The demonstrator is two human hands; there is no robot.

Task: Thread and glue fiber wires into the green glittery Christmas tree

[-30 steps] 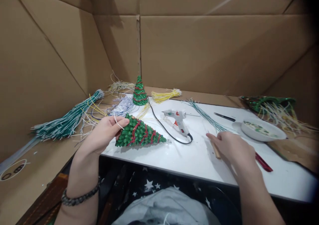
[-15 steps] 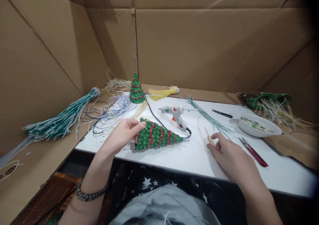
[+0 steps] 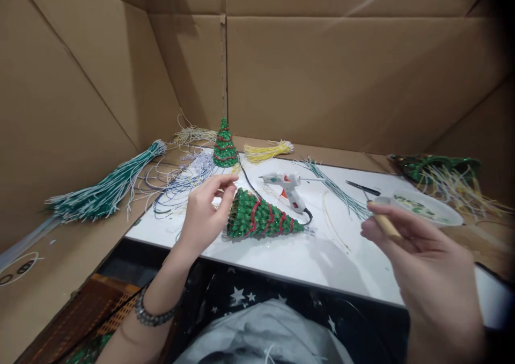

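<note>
A small green Christmas tree (image 3: 261, 216) with red trim lies on its side on the white board (image 3: 298, 262), its tip pointing right. Beside its wide base is my left hand (image 3: 207, 208), thumb and forefinger brought together; whatever is between them is too fine to make out. My right hand (image 3: 430, 256) grips an awl (image 3: 384, 223) by its wooden handle, raised over the right part of the board. A thin yellowish wire (image 3: 333, 224) lies between the tree and that hand.
Behind the tree sits a glue gun (image 3: 287, 184) with a black cord. A second tree (image 3: 224, 146) stands at the back. Wire bundles (image 3: 108, 187), a black-handled tool (image 3: 362, 187) and a white bowl (image 3: 428, 208) lie around. Cardboard walls (image 3: 341, 85) enclose the board.
My right hand has lifted the awl up and to the right, toward me. My left hand has risen slightly at the tree's base, and the white strand in its fingers no longer shows clearly.
</note>
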